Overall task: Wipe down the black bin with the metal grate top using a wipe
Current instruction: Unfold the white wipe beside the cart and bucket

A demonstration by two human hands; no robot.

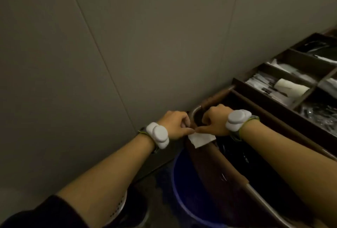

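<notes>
My left hand [176,124] and my right hand [215,120] meet in the middle of the view, each pinching the top edge of a small white wipe [200,139]. The wipe hangs below my fingers, over the corner of a brown cart [218,162]. A perforated metal rim of a bin [120,207] shows at the bottom, mostly hidden under my left forearm. Both wrists carry white bands.
A blue bucket [184,191] stands on the floor below my hands. The cart has a metal handle [196,110] and divided compartments [284,89] with wrapped items and a white roll at the right. A plain grey wall [109,54] fills the left and top.
</notes>
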